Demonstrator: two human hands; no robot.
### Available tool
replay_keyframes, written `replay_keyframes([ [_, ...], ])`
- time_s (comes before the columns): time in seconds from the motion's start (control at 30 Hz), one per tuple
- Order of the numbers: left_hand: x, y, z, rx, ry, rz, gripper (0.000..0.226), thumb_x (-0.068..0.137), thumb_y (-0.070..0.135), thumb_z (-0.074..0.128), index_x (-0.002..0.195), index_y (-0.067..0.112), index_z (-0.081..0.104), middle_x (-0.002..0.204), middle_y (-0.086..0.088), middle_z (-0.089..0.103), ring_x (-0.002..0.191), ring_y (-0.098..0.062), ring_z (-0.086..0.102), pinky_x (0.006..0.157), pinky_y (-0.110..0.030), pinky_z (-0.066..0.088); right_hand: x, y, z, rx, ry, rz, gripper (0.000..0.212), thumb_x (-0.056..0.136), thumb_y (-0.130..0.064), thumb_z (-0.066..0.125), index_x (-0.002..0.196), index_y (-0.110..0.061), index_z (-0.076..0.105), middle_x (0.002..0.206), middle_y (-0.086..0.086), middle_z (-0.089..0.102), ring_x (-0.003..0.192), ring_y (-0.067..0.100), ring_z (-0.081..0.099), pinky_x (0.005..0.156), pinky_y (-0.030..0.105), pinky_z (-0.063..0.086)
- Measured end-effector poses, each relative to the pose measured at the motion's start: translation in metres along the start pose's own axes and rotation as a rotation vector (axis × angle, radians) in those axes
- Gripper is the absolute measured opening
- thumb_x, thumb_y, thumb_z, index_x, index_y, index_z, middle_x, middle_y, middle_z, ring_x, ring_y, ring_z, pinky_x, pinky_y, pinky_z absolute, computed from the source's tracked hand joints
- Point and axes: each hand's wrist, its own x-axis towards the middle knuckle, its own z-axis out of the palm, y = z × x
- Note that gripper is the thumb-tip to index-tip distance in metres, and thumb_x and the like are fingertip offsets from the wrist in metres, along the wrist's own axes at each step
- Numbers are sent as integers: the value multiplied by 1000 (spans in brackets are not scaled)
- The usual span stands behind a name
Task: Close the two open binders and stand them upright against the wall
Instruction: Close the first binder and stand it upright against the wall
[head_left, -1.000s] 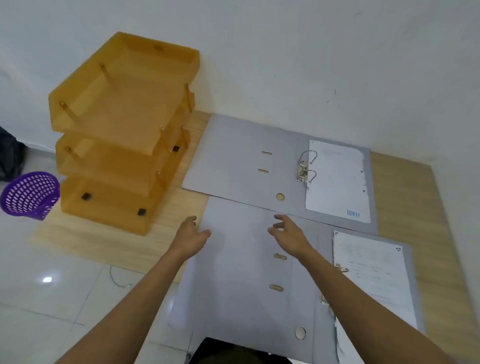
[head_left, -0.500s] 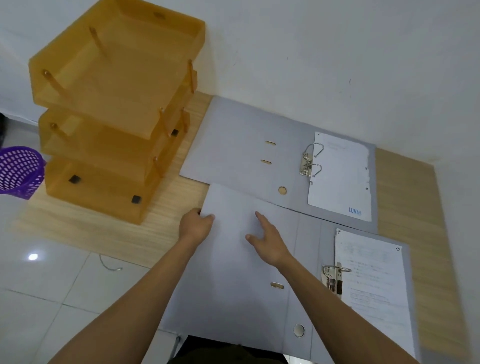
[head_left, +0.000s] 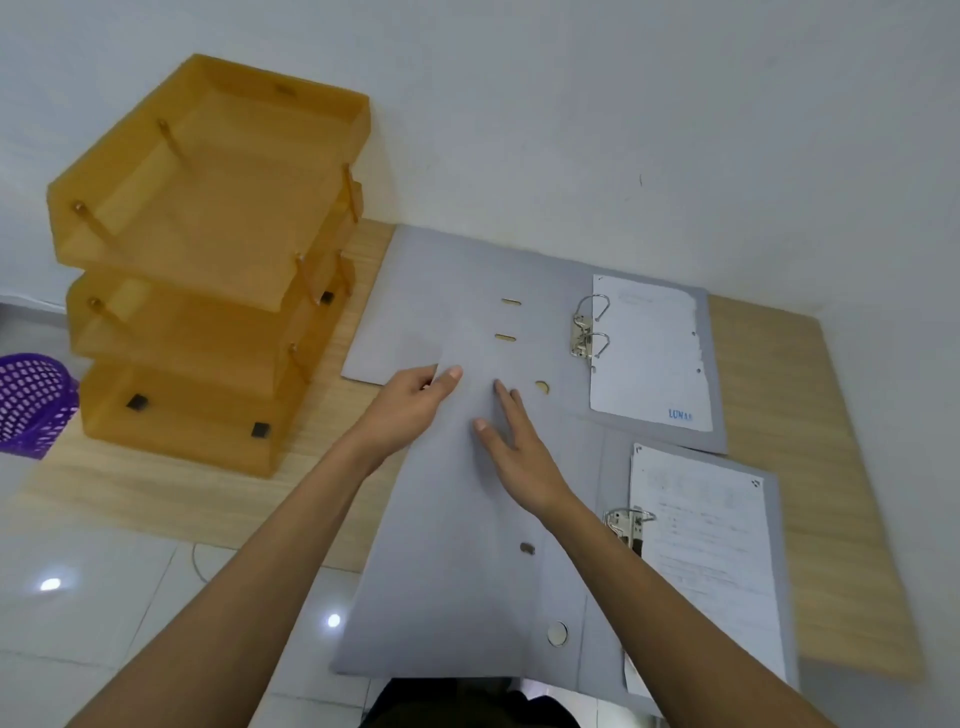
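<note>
Both hands on the near binder's (head_left: 457, 561) left cover. Left hand (head_left: 410, 402) pinches that cover's far left corner, thumb on top, fingers curled under the edge. Right hand (head_left: 514, 447) lies open and flat on the cover just at 3 o'clock of the left hand, fingers spread, palm down, holding nothing.

Near binder: grey lever-arch type, lying open at 6 o'clock on the wooden table (head_left: 810, 467), near edge hanging past the table edge over the white tiled floor (head_left: 104, 597). The left cover looks slightly lifted at the far corner, where it overlaps the far binder; how much, cannot tell. Its metal ring mechanism (head_left: 628, 525) sits just right of the right forearm, and a stack of printed sheets (head_left: 711, 561) lies on the right cover.

Far binder (head_left: 467, 291): same grey, open flat at 12 o'clock, far edge close to the white wall (head_left: 571, 130); touching the wall or not, cannot tell. Ring mechanism (head_left: 589, 327) stands with arches closed, and a white sheet (head_left: 652, 353) with blue print lies to its right. The near edge is partly under the near binder's cover.

At 10 o'clock a three-tier orange translucent letter tray (head_left: 208, 249) stands on the table, well apart from the hands. At 9 o'clock a purple perforated basket (head_left: 31, 400) sits on the floor beside the table, cut off by the frame edge.
</note>
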Motion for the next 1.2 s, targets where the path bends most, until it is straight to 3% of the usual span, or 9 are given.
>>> replay_keyframes([
  [0.17, -1, 3, 35, -404, -182, -202, 61, 101, 62, 37, 142, 23, 60, 136, 0, 71, 124, -20, 67, 108, -43, 50, -16, -5, -8, 54, 25, 16, 73, 98, -63, 40, 160, -46, 4, 172, -15, 0, 158, 6, 5, 114, 25, 15],
  [0.4, 1, 7, 97, -401, -249, -159, 81, 93, 77, 29, 158, 30, 39, 162, 4, 43, 149, -18, 40, 121, -46, 33, -39, -33, -32, 266, 69, 90, 84, 87, -81, 33, 158, -52, 0, 170, -22, 2, 157, 8, 10, 126, 52, 19],
  [0.5, 0, 5, 129, -300, -273, -80, 74, 96, 72, 27, 157, 31, 36, 152, 16, 42, 137, -7, 43, 103, -27, 46, -51, -40, -51, 379, 122, 104, 81, 86, -83, 33, 157, -54, 7, 169, -23, 11, 157, 12, 16, 122, 50, 28],
  [0.6, 1, 3, 156, -182, -309, -39, 39, 104, 61, 22, 138, 55, 39, 126, 34, 49, 109, 20, 53, 74, -1, 47, -62, -37, -82, 404, 160, 128, 74, 89, -75, 44, 156, -51, 24, 166, -16, 31, 150, 18, 35, 94, 34, 49],
  [0.67, 2, 5, 175, -141, -345, 9, 39, 104, 61, 17, 142, 65, 28, 133, 51, 39, 114, 33, 43, 80, 6, 39, -69, -30, -109, 380, 192, 117, 59, 93, -56, 53, 150, -42, 44, 151, -10, 55, 135, 19, 56, 77, 31, 55],
  [0.77, 7, -1, 201, -81, -337, 33, 67, 101, 66, 25, 162, 46, 4, 165, 25, 19, 148, 1, 29, 120, -28, 29, -82, -21, -152, 301, 261, 85, 36, 91, -25, 54, 123, -28, 69, 115, 0, 77, 103, 23, 75, 67, 35, 63],
  [0.93, 10, -29, 229, 129, -282, -64, 79, 100, 57, 46, 164, 34, 4, 173, 11, -2, 160, -15, 6, 128, -46, 12, -96, 12, -205, 54, 452, 135, 32, 90, -11, 59, 120, -15, 69, 109, 1, 76, 102, 25, 74, 75, 32, 60],
  [1.1, 6, -62, 239, 125, -63, -153, 86, 97, 39, 65, 164, 15, 17, 170, -6, 22, 154, -25, 28, 121, -37, 28, -110, 66, -241, -212, 567, 229, 77, 82, -46, 75, 147, -20, 43, 135, 6, 66, 121, 31, 64, 88, 35, 49],
  [1.2, -1, -80, 243, 45, 35, -300, 83, 92, 44, 69, 160, 16, 29, 157, -8, 46, 135, -29, 53, 88, -24, 54, -116, 99, -252, -489, 630, 248, 114, 70, -70, 71, 156, -44, 0, 136, 8, 60, 105, 38, 68, 64, 33, 43],
])
